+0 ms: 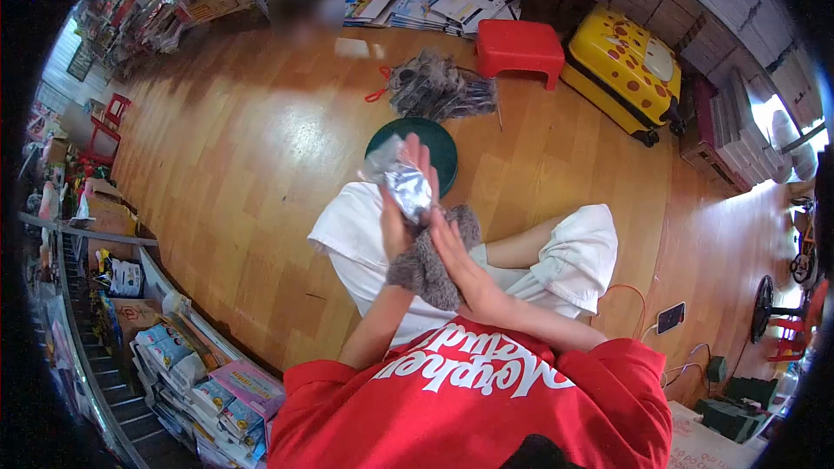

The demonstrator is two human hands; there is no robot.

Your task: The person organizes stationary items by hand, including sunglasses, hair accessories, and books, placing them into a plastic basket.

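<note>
Grey fluffy plush piece [427,274] sits between the person's forearms, above the white trousers [578,247]. The right hand [465,271] lies flat against it, fingers straight and together, not curled around anything. The left hand [397,224] points forward with fingers extended, a shiny clear plastic wrapper [407,189] against its palm; whether it grips the wrapper I cannot tell. Beyond are a dark green round disc [445,156], a grey plastic-wrapped bundle [426,85], a red plastic stool [519,46] and a yellow spotted suitcase [621,65].
</note>
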